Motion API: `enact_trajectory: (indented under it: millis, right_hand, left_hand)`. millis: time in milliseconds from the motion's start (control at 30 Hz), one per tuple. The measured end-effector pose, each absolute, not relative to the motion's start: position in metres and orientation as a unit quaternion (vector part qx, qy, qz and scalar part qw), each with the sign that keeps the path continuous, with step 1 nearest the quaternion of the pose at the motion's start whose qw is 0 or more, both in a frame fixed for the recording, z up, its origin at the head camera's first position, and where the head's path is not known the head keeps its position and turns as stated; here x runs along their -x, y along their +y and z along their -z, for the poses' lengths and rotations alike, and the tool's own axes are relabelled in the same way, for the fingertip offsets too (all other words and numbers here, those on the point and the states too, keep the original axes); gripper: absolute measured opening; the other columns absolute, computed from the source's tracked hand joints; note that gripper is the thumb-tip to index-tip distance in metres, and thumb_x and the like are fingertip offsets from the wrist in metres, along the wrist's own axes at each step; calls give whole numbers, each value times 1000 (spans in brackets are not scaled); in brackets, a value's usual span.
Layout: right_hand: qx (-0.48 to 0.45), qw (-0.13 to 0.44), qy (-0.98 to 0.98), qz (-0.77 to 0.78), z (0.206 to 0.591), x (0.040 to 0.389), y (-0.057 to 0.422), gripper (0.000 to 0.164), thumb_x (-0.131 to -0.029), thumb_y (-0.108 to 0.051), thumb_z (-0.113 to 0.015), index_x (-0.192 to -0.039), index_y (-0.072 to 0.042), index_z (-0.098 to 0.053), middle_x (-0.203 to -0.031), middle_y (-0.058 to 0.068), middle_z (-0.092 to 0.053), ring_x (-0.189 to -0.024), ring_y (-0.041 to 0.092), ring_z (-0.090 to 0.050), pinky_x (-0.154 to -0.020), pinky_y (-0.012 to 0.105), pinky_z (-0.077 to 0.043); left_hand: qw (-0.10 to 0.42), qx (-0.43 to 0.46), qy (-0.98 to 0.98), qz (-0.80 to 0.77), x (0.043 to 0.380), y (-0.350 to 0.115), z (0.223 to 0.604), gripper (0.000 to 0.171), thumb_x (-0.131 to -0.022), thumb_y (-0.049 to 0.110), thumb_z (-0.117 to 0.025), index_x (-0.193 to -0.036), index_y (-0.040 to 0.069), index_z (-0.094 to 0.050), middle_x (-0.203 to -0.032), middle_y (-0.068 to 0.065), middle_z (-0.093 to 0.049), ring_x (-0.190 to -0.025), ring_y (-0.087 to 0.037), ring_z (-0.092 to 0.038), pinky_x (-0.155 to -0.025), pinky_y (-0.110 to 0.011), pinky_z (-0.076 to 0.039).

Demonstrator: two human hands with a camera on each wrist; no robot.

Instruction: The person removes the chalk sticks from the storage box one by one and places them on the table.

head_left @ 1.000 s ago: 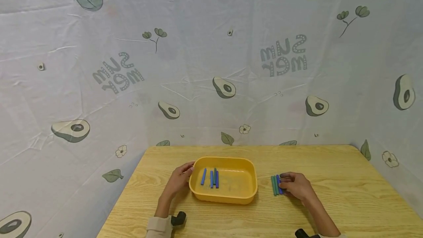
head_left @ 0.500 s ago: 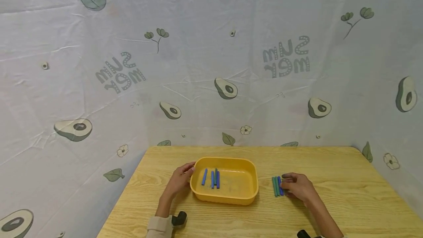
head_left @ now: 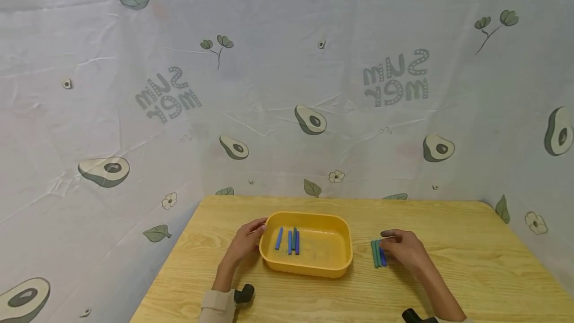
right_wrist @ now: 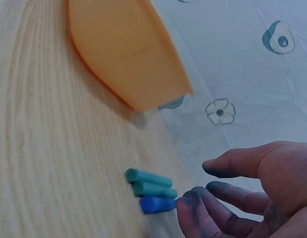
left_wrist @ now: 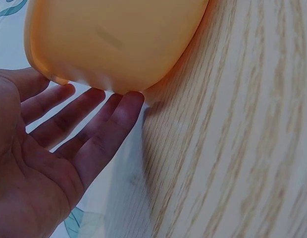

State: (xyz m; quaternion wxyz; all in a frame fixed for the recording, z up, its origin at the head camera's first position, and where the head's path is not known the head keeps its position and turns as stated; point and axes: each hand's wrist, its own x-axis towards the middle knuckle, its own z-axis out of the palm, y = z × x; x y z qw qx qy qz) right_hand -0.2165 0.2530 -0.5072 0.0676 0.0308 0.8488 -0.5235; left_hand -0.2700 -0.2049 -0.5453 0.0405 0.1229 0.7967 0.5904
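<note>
My left hand (head_left: 243,244) rests against the left side of a yellow plastic tray (head_left: 309,270). The left wrist view shows its nearly straight fingertips touching the tray wall. Inside the tray lie several blue and green chalk sticks (head_left: 289,243), all in its left half. Right of the tray, two green chalk sticks (head_left: 374,254) and a blue chalk stick (head_left: 383,258) lie side by side on the table. My right hand (head_left: 404,249) is just beside the blue one, thumb and fingers apart, fingertips smudged dark. In the right wrist view a fingertip overlaps the blue stick's end; contact is unclear.
A light wooden table (head_left: 471,258) carries everything. Behind it hangs a pale sheet (head_left: 269,88) printed with avocados and leaves. Dark wrist straps or mounts (head_left: 244,293) sit near both forearms.
My right hand has lifted slightly and shifted away from the blue chalk stick its fingers were at before. The left hand stays at the tray. The head view has shifted a little.
</note>
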Motion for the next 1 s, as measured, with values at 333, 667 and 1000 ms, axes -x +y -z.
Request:
enact_trajectory:
  millis: [333, 667, 1000]
  right_hand:
    - [17, 54, 856, 515, 477, 230, 227, 47, -105, -17, -67, -142, 12, -59, -127, 29, -72, -112, 41, -74, -85, 45, -67]
    - [18, 78, 841, 535, 465, 237, 201, 43, -103, -14, -69, -139, 10, -62, -127, 29, -71, -113, 42, -73, -87, 45, -67]
    - [27, 116, 797, 592, 469, 238, 184, 48, -104, -11, -67, -143, 14, -55, -125, 28, -69, -105, 30, -74, -91, 46, -66]
  left_hand:
    - [41, -119, 800, -587, 273, -204, 543, 47, -114, 26, -56, -156, 5, -56, -153, -25, -61, -127, -41, -70, -81, -38, -68]
    - [36, -123, 800, -586, 269, -205, 542, 47, -113, 27, -57, -155, 6, -57, -153, -26, -60, -132, -45, -66, -81, -38, -68]
    - [39, -128, 801, -583, 268, -208, 543, 48, -113, 27, -57, -156, 5, -56, -153, -25, -60, -132, -43, -67, -84, -36, -67]
